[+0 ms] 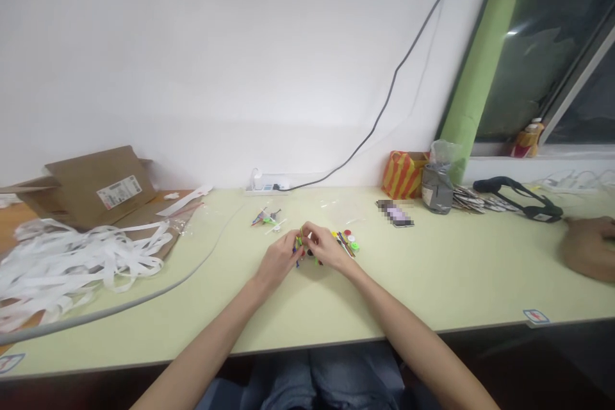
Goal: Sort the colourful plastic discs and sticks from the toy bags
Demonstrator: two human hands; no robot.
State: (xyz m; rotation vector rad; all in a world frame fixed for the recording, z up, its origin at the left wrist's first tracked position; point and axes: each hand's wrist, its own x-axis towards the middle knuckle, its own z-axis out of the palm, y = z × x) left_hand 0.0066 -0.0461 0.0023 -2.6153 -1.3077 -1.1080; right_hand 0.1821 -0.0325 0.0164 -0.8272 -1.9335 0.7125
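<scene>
Above the pale green table, my left hand and my right hand meet with fingertips close together. Both are closed around a small cluster of colourful plastic pieces in yellow-green, blue and red, partly hidden by the fingers. How the pieces join is too small to tell. Beside my right hand lie loose thin sticks and round parts in green, white, red and yellow. Beyond my left hand is another small group of coloured sticks and pieces with a white stick.
At left lie tangled white strips and an open cardboard box. A grey cable crosses the table. Behind are a power strip, phone, striped bag, grey bag and black strapped item. A brown shape is at right.
</scene>
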